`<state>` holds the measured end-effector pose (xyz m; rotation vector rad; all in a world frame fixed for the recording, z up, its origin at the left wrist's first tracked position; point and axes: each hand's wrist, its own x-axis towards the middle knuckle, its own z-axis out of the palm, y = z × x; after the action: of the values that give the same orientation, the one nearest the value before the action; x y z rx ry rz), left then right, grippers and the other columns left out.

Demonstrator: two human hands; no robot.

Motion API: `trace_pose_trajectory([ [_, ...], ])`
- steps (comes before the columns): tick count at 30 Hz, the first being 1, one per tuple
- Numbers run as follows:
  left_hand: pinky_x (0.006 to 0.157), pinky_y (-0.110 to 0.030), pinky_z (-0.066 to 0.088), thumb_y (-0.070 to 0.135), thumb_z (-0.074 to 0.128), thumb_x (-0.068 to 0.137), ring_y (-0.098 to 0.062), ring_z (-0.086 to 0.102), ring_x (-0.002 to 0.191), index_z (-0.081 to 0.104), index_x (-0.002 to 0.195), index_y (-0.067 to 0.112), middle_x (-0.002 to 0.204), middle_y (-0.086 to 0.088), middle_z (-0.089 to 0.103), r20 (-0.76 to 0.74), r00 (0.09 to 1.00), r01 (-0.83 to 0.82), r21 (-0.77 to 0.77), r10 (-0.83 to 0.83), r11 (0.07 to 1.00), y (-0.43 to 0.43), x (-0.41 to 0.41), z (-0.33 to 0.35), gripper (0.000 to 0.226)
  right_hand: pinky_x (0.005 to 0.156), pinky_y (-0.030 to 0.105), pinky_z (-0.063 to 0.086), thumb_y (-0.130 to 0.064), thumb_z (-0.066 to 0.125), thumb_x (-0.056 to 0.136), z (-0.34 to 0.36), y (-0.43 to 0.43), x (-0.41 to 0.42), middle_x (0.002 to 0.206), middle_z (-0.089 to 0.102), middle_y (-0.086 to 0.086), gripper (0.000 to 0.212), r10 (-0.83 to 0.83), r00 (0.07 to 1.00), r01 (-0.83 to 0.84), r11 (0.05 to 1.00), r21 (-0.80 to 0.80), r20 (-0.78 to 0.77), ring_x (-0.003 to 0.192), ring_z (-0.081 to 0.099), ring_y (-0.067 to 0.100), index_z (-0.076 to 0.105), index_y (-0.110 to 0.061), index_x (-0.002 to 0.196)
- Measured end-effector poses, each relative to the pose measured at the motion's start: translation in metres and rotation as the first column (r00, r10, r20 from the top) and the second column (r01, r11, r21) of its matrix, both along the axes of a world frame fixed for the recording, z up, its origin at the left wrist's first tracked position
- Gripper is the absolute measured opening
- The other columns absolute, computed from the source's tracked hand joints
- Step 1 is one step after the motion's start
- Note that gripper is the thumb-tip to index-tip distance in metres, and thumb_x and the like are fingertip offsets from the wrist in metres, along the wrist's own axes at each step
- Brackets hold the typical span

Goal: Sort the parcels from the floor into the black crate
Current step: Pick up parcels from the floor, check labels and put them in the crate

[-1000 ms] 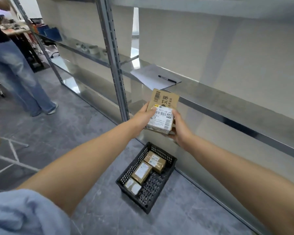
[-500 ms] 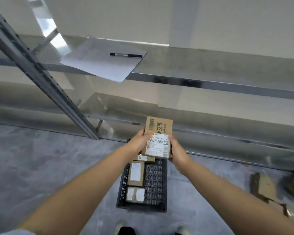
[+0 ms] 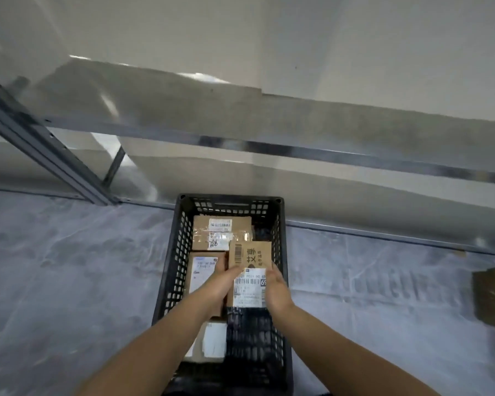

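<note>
A black slotted crate point(image 3: 175, 270) stands on the grey floor in front of a metal rack. Both hands hold a small brown cardboard parcel point(image 3: 250, 260) with a white shipping label inside the crate's right half. My left hand point(image 3: 219, 281) grips its left edge, my right hand point(image 3: 275, 290) its right edge. Along the crate's left side lie other parcels: a taped one point(image 3: 220, 232) at the far end, a labelled one point(image 3: 202, 270) in the middle partly under my left hand, and a white-labelled one point(image 3: 212, 342) nearest me.
A grey metal rack with a slanted upright point(image 3: 40, 150) and a low shelf edge point(image 3: 297, 151) runs behind the crate. More brown parcels point(image 3: 492, 295) lie blurred on the floor at the far right.
Both hands have lowered the parcel from chest height down into the crate. My view has tilted down, so the paper and pen on the shelf are out of view.
</note>
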<state>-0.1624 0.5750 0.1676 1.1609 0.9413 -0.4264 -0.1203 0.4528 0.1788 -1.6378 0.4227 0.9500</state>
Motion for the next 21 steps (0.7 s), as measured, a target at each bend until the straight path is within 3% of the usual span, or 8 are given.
trace_pose_trajectory([
  [1, 0.094, -0.042, 0.049, 0.03, 0.051, 0.095, -0.017, 0.063, 0.105, 0.028, 0.143, 0.03, 0.119, 0.001, 0.065, -0.011, 1.0, 0.013, -0.004, -0.013, 1.0, 0.001, 0.001, -0.024, 0.054, 0.076, 0.031, 0.053, -0.019, 0.022, 0.104, -0.024, 0.002, -0.001, 0.113, 0.062, 0.007, 0.04, -0.001, 1.0, 0.002, 0.999, -0.039, 0.015, 0.092, 0.062, 0.022, 0.039, -0.019, 0.14],
  [3, 0.099, -0.047, 0.046, 0.028, 0.05, 0.095, -0.021, 0.063, 0.106, 0.032, 0.142, 0.025, 0.118, -0.003, 0.065, -0.021, 0.999, 0.047, -0.014, -0.048, 0.999, 0.004, 0.004, -0.068, 0.05, 0.075, 0.03, 0.051, -0.017, 0.023, 0.103, -0.066, 0.008, -0.003, 0.104, 0.06, 0.005, 0.04, -0.003, 0.999, 0.007, 0.993, -0.117, 0.033, 0.086, 0.06, 0.019, 0.041, -0.017, 0.138],
  [6, 0.087, -0.038, 0.053, 0.025, 0.049, 0.095, -0.018, 0.066, 0.099, 0.042, 0.137, 0.021, 0.11, -0.001, 0.069, -0.023, 0.996, 0.089, -0.009, -0.09, 0.996, 0.003, 0.009, -0.125, 0.043, 0.055, 0.02, 0.042, -0.016, 0.023, 0.103, -0.118, 0.014, 0.0, 0.096, 0.057, 0.003, 0.037, 0.029, 0.996, -0.008, 0.968, -0.249, 0.08, 0.068, 0.053, 0.01, 0.045, -0.012, 0.132],
  [9, 0.08, -0.031, 0.053, 0.021, 0.045, 0.097, -0.017, 0.064, 0.098, 0.038, 0.139, 0.021, 0.113, 0.0, 0.065, -0.025, 0.996, 0.088, 0.013, -0.087, 0.996, -0.005, 0.015, -0.163, 0.043, 0.057, 0.022, 0.04, -0.015, 0.022, 0.102, -0.153, 0.018, 0.008, 0.103, 0.06, 0.01, 0.036, 0.012, 0.998, 0.004, 0.956, -0.294, 0.055, 0.068, 0.052, 0.015, 0.046, -0.007, 0.127],
  [11, 0.078, -0.031, 0.053, 0.021, 0.041, 0.098, -0.015, 0.062, 0.096, 0.032, 0.143, 0.023, 0.112, 0.001, 0.062, -0.042, 0.997, 0.069, 0.029, -0.068, 0.997, -0.01, 0.018, -0.179, 0.045, 0.052, 0.022, 0.038, -0.011, 0.023, 0.1, -0.165, 0.021, 0.013, 0.091, 0.059, 0.006, 0.034, -0.012, 0.999, 0.021, 0.955, -0.296, 0.032, 0.064, 0.052, 0.014, 0.046, -0.009, 0.125],
  [13, 0.066, -0.023, 0.049, 0.021, 0.04, 0.1, -0.008, 0.06, 0.087, 0.03, 0.143, 0.025, 0.1, 0.008, 0.059, -0.029, 0.997, 0.07, 0.058, -0.068, 0.996, -0.012, 0.022, -0.191, 0.045, 0.051, 0.022, 0.04, -0.008, 0.024, 0.099, -0.173, 0.022, 0.018, 0.086, 0.056, 0.004, 0.035, -0.056, 0.998, 0.059, 0.958, -0.28, 0.021, 0.063, 0.053, 0.014, 0.045, -0.013, 0.126],
  [16, 0.059, -0.019, 0.044, 0.018, 0.037, 0.1, -0.004, 0.058, 0.083, 0.033, 0.141, 0.026, 0.098, 0.009, 0.059, -0.007, 0.997, 0.083, 0.095, -0.082, 0.992, -0.01, 0.031, -0.206, 0.042, 0.051, 0.021, 0.04, -0.005, 0.024, 0.097, -0.181, 0.026, 0.024, 0.095, 0.057, 0.006, 0.041, -0.094, 0.995, 0.099, 0.961, -0.258, 0.032, 0.064, 0.053, 0.012, 0.041, -0.016, 0.133],
  [21, 0.061, -0.019, 0.04, 0.016, 0.035, 0.1, -0.003, 0.054, 0.084, 0.036, 0.138, 0.026, 0.104, 0.008, 0.059, 0.004, 0.998, 0.068, 0.134, -0.07, 0.989, -0.016, 0.036, -0.222, 0.039, 0.083, 0.033, 0.049, -0.006, 0.024, 0.098, -0.19, 0.029, 0.028, 0.124, 0.056, 0.011, 0.052, -0.074, 0.997, 0.075, 0.96, -0.268, 0.013, 0.088, 0.055, 0.02, 0.023, -0.023, 0.147],
])
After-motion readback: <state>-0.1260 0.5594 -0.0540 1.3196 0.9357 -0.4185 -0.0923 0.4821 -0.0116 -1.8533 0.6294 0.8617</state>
